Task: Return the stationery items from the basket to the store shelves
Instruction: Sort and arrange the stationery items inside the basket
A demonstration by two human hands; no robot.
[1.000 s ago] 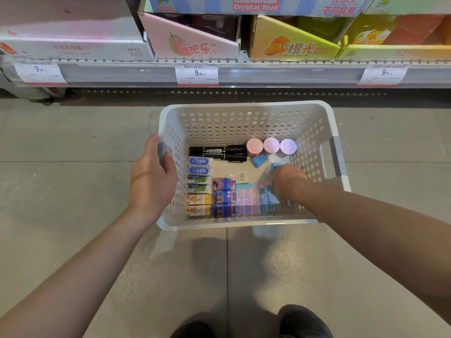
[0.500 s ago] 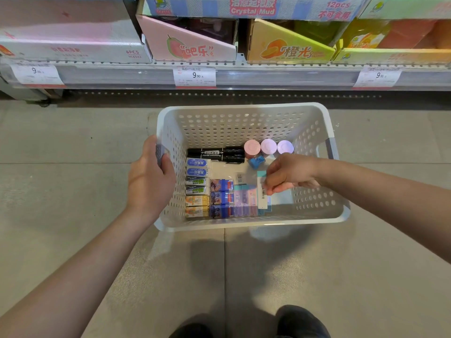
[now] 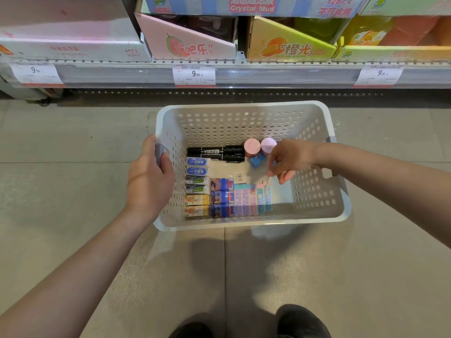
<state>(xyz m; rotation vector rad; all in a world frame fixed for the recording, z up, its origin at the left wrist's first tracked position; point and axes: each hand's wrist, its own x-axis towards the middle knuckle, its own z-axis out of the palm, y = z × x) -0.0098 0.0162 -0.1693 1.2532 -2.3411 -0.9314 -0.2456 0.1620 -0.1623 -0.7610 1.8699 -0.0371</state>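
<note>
While the left hand (image 3: pixel 148 176) grips the basket (image 3: pixel 246 111) by its near-side handle, the right hand (image 3: pixel 290 158) hovers inside it, fingers (image 3: pixel 284 176) curled narrow and seemingly pinching a thin pale packet (image 3: pixel 268 185) just below them; blur keeps me from being sure. Erasers (image 3: pixel 197 189) lie in rows well to the left of those fingers, markers (image 3: pixel 216 153) beyond. I judge this the picking step: next, lift the piece clear and find its place on the shelf (image 3: pixel 244 74) ahead.
</note>
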